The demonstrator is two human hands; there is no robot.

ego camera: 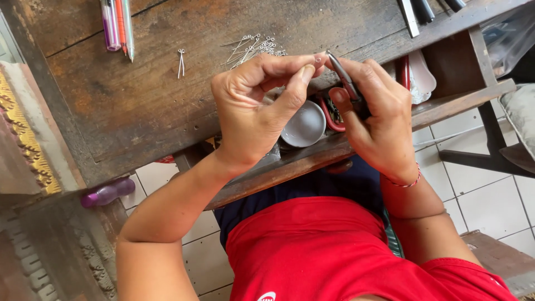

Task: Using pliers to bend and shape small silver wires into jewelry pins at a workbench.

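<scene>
Wears a red shirt [334, 251] with a small white mark near the hem, over dark blue bottoms [312, 187]. Bare forearms. Thin red beaded bracelet [402, 183] around the right wrist.

Showing as dark, rough, scuffed wood, matt and worn: the bench [139, 95]. Glinting as thin bright metal at upper centre: the heap of eye pins [253, 47]. Looking like dull grey metal with glossy red plastic grips: the pliers [343, 83] in the right hand [373, 120]. Appearing smooth, matt and grey: the small round dish [305, 125]. Shining as clear coloured plastic at upper left: the pens [117, 25]. Reading as soft matt cloth at the bottom: the red shirt [334, 251]. Gleaming pale and smooth: the floor tiles [490, 200].
</scene>
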